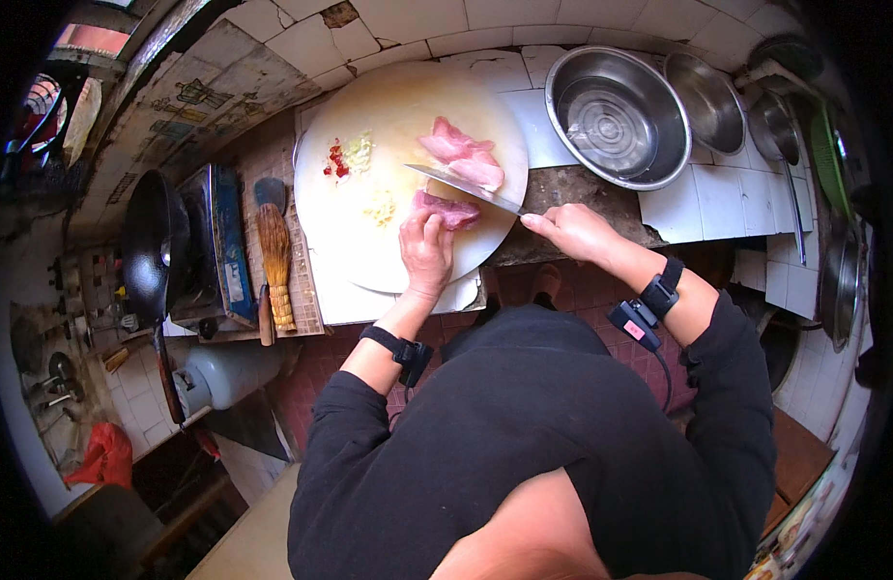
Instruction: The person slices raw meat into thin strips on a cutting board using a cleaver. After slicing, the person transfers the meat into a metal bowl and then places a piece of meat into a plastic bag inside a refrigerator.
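A round pale cutting board (330,250) lies before me on the tiled counter. My left hand (426,250) presses a piece of raw meat (452,212) onto it, fingertips curled on its left end. In my right hand (577,228) is the handle of a kitchen knife (464,187); its blade points left, just beyond the held piece. Cut slices of pink meat (461,152) lie past the blade. Chopped red chili (336,161), a pale green-white chopped heap (358,151) and minced yellowish bits, perhaps ginger or garlic (381,209), sit on the board's left half.
To the right stands a metal basin (619,119) with what looks like clear water, beside a smaller metal bowl (706,101) and a ladle (791,188). At left are a straw brush (275,268), a spatula (270,193), a gas stove (229,246) and a black wok (153,246).
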### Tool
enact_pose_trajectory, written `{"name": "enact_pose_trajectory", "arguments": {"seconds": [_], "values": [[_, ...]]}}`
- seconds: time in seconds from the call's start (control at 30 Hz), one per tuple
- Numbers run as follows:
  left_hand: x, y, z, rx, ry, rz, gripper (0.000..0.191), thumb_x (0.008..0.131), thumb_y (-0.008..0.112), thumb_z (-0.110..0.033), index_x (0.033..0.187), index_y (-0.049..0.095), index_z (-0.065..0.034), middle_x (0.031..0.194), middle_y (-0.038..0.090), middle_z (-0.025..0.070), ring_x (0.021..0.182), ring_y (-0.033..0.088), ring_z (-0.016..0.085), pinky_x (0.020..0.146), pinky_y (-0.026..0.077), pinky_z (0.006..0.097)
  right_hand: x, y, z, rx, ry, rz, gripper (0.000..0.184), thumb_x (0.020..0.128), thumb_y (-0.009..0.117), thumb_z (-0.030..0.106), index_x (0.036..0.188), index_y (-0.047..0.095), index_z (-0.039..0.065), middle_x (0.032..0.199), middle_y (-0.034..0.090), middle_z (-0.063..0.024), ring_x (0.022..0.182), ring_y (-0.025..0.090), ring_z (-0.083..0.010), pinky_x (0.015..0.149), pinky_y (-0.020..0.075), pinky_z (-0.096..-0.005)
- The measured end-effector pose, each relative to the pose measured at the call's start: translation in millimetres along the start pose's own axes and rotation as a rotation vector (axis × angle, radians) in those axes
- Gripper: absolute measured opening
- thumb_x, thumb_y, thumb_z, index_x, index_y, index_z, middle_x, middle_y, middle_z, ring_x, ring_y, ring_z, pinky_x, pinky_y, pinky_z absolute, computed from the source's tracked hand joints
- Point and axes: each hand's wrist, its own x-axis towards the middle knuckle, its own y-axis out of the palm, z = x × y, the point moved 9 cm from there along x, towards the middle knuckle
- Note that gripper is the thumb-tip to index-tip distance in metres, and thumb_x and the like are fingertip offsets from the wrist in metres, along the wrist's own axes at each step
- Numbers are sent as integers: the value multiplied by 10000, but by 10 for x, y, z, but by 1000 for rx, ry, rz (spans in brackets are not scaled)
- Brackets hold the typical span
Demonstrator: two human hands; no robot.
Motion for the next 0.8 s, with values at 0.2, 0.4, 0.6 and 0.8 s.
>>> {"name": "enact_pose_trajectory", "arguments": {"seconds": [0.2, 0.4, 0.6, 0.8], "values": [[-54, 91, -44, -8, 0, 47, 368, 693, 652, -24, 1046, 560, -71, 1035, 523, 143, 922, 505, 322, 791, 437, 407, -167, -95, 153, 10, -30, -10, 661, 880, 383, 582, 778, 635, -21, 769, 615, -253, 800, 604, -406, 723, 463, -465], [-87, 125, 17, -4, -31, 40, 255, 723, 636, -45, 973, 604, -84, 982, 564, 121, 899, 529, 330, 757, 453, 406, -541, -291, 391, -81, -89, -1, 549, 874, 444, 542, 792, 614, 27, 690, 619, -200, 716, 618, -374, 667, 475, -452], [-215, 260, 166, -101, -97, 125, 295, 741, 583, -48, 1034, 580, -83, 1020, 564, 153, 938, 535, 372, 756, 459, 436, -689, -283, 511, -250, -101, 35, 528, 864, 471, 529, 791, 615, 26, 677, 626, -191, 704, 628, -360, 674, 490, -453], [-214, 226, 180, -121, -170, 113, 292, 750, 578, -54, 1042, 568, -62, 993, 582, 158, 889, 565, 372, 732, 473, 424, -639, -295, 550, -324, -105, 54, 554, 869, 461, 527, 815, 616, -2, 678, 626, -198, 706, 629, -365, 661, 492, -455]]}}
